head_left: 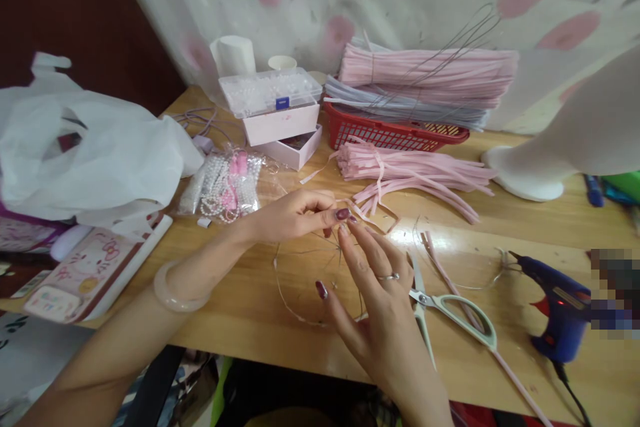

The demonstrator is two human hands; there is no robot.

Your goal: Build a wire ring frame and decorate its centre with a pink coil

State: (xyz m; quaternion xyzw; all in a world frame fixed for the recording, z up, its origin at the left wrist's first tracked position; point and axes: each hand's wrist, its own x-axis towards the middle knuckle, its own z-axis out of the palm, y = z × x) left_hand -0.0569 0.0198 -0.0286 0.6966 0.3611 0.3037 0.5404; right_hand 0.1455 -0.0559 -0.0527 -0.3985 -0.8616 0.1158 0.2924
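Note:
My left hand (293, 217) is curled over the wooden table (260, 307), its thumb and fingers pinched on a thin wire (300, 310) that loops down toward the table edge. My right hand (377, 287) meets it from below with fingers stretched and spread, a ring on one finger; its fingertips touch the same wire at the pinch point. A pale bangle (175, 290) sits on my left wrist. Pale green scissors (450, 310) lie just right of my right hand, and loose pink pipe cleaners (415, 177) lie beyond the hands.
A red basket (395, 133) holds stacked pink and pale blue pipe cleaners at the back. A bead box (273, 90), a bag of pearl strings (225, 187), a white plastic bag (85, 153), a blue glue gun (555, 307) and a white stand (565, 140) surround the work spot.

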